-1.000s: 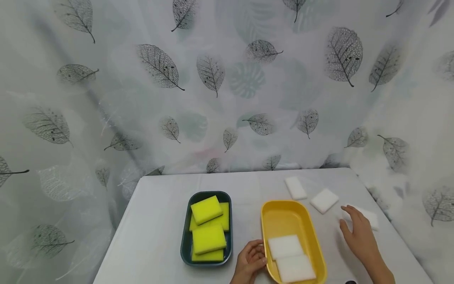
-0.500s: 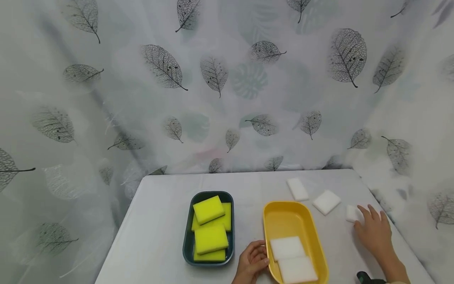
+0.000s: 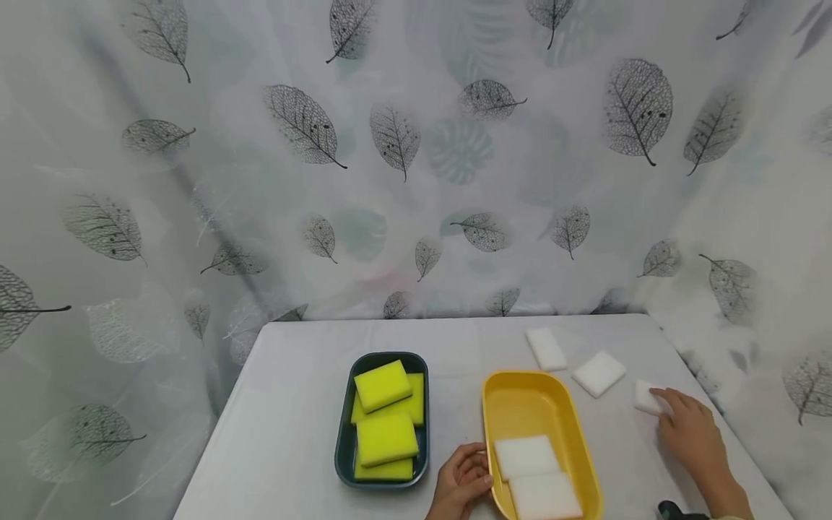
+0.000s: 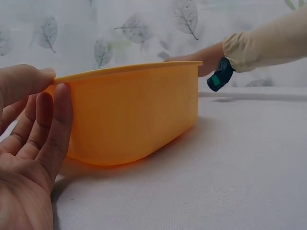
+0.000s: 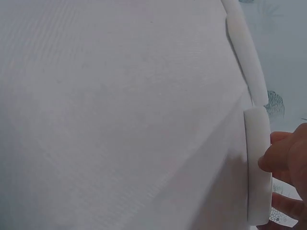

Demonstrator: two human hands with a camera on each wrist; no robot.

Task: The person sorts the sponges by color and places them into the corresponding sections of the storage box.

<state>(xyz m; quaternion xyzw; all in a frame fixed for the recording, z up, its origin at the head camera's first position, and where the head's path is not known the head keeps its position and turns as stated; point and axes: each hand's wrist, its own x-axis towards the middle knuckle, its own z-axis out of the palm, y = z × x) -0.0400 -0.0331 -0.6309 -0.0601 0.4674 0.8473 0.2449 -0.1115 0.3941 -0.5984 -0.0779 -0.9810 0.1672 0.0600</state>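
Observation:
My left hand (image 3: 460,482) holds the near left side of a yellow plastic tray (image 3: 581,453). In the left wrist view its thumb lies at the rim and its fingers touch the outer wall. Two white sponges (image 3: 525,455) lie flat inside the tray. Over at the right, my right hand (image 3: 698,437) grips a white sponge (image 3: 643,397) on the table and covers part of it. The right wrist view shows the thumb against that sponge's side and other fingers beyond it. Another white sponge (image 3: 599,373) and a further white sponge (image 3: 546,349) lie behind the tray.
A dark green tray (image 3: 339,462) with several yellow sponges (image 3: 386,438) stands left of the yellow one. Both are on a white-covered table (image 3: 279,419). A leaf-printed curtain (image 3: 403,209) hangs behind and along the sides. A dark wrist device (image 4: 220,75) is on the right wrist.
My right hand has moved right to the white sponge and now has its fingers and thumb on it. The left hand stays on the yellow tray. The view has shifted slightly.

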